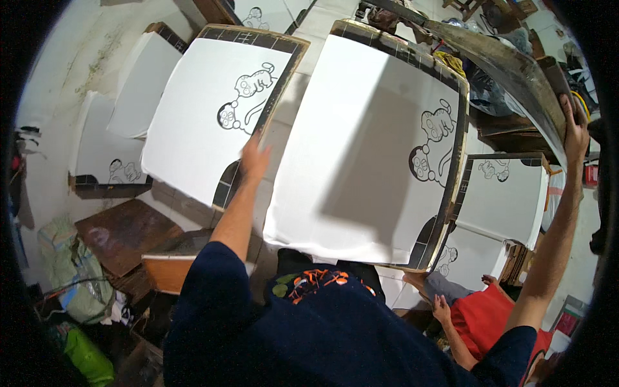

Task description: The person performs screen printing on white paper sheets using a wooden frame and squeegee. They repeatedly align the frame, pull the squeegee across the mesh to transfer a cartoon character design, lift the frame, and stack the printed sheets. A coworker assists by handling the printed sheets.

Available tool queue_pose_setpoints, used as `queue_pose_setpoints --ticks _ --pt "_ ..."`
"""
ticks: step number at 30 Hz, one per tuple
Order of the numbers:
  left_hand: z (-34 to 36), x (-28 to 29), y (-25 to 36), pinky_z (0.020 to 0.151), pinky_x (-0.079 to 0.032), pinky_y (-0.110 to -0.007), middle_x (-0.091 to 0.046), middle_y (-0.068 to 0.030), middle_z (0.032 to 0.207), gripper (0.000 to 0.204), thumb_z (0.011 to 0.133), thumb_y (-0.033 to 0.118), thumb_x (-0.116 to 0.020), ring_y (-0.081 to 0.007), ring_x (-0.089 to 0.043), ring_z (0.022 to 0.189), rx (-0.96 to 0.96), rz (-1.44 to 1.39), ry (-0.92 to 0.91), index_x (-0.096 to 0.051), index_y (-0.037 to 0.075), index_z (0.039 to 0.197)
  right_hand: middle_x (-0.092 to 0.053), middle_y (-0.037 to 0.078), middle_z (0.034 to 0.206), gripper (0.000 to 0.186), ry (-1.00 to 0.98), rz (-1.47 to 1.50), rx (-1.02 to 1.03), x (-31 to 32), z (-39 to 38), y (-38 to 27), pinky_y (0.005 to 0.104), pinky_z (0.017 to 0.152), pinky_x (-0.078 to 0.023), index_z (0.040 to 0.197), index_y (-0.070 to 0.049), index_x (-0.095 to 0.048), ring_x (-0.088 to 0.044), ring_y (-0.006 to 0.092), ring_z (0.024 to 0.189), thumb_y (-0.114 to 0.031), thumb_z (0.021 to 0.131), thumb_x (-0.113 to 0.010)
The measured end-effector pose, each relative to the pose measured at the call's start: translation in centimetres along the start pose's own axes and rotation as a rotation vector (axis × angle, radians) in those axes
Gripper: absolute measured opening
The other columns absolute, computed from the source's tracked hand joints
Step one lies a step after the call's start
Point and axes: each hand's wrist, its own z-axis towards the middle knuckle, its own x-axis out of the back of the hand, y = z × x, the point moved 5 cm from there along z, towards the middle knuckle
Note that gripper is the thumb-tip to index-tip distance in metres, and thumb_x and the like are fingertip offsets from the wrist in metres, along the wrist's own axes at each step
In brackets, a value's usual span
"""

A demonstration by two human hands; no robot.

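Note:
In front of me stands a board covered with white cloth (322, 148), which bears a black outline print of cartoon animals along its right side. Raised and tilted at the upper right is a screen-printing frame (496, 71). My right hand (575, 132) is closed around that frame's near end, arm stretched out. A shadow falls across the middle cloth. To the left is another board with white cloth (193, 97) and a similar print. My left hand (255, 158) is beside this board's right edge, its fingers smeared by motion.
More boards with printed white cloth (503, 193) stand at the right and far left. A person in a red shirt (483, 319) is at the lower right, a hand (442, 309) raised. Brown boards (129, 235) and a stuffed sack (74, 271) lie at the lower left.

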Motion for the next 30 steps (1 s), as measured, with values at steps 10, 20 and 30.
queue_pose_setpoints --ticks 10,20,30 --pt "-9.0 0.5 -16.3 0.120 -0.028 -0.064 -0.024 -0.0228 0.167 0.101 0.080 0.014 -0.082 -0.0453 -0.027 0.152 0.019 0.568 -0.272 -0.028 0.037 0.163 -0.057 0.014 0.150 0.058 -0.076 0.102 0.093 1.8 9.8 7.0 0.0396 0.120 -0.037 0.152 -0.013 -0.053 -0.049 0.0263 0.143 -0.049 0.108 -0.043" --pt "-8.2 5.5 -8.3 0.112 -0.044 -0.059 -0.029 -0.0320 0.162 0.105 0.075 -0.004 -0.064 -0.0570 -0.034 0.145 -0.122 0.459 -0.348 -0.021 0.029 0.165 -0.063 0.011 0.143 0.063 -0.084 0.107 0.166 -1.6 7.8 2.1 0.0404 0.114 -0.043 0.145 -0.013 -0.061 -0.058 0.0251 0.133 -0.058 0.103 -0.051" --pt "-10.3 3.2 7.2 0.091 -0.059 -0.050 -0.060 -0.0407 0.124 0.092 0.063 0.014 -0.080 -0.0520 -0.068 0.100 -0.388 0.185 -0.365 -0.045 0.000 0.147 -0.073 0.012 0.097 0.071 -0.005 0.068 -0.043 5.8 2.3 -13.0 0.0389 0.081 -0.053 0.114 -0.010 -0.076 -0.069 0.0225 0.090 -0.075 0.085 -0.064"
